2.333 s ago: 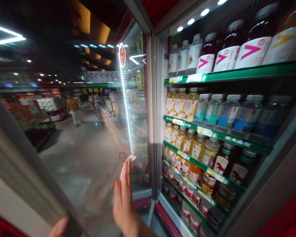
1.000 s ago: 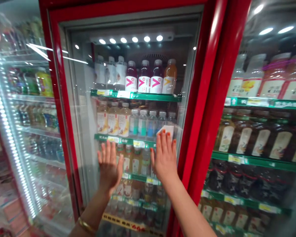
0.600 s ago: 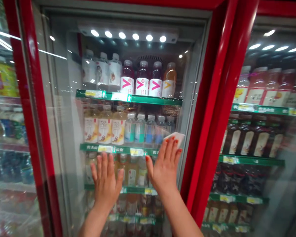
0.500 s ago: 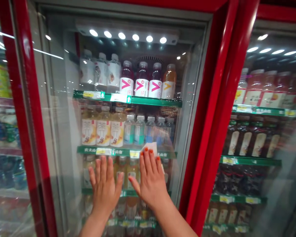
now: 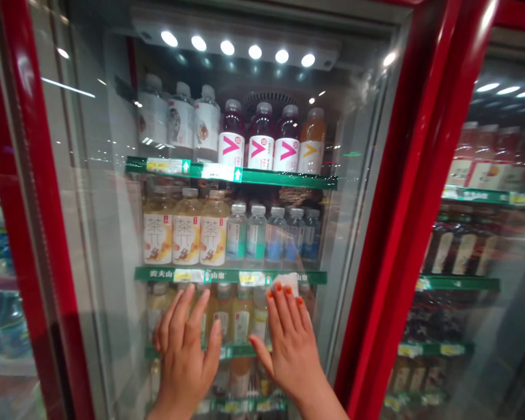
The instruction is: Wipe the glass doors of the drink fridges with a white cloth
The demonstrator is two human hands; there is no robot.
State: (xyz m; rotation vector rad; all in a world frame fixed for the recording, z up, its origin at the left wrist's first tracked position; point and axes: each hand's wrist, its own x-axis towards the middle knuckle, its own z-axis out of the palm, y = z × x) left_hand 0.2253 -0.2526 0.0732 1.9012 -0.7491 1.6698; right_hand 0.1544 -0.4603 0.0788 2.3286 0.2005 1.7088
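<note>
A glass cooler door (image 5: 100, 233) in a red frame fills the middle of the view. My right hand (image 5: 291, 344) lies flat with fingers stretched out, pressing a white tissue (image 5: 287, 284) against the glass. The tissue's top edge shows above my fingertips, over the green shelf strip; the rest is under the hand. Beside it on the left, my left hand (image 5: 188, 344) is open with nothing seen in it. Its fingers are spread and slightly bent, close to the glass; whether they touch it I cannot tell.
Behind the glass, bottles with a pink V (image 5: 261, 143) stand on the upper shelf and tea bottles (image 5: 186, 233) below. A red door frame post (image 5: 402, 221) rises at the right, beside another drinks cooler (image 5: 468, 245). A further red post (image 5: 35, 146) stands at the left.
My right hand and the tissue have slid right and slightly down across the glass. My left hand's fingers have bent and spread more. The camera view has shifted a little and come closer.
</note>
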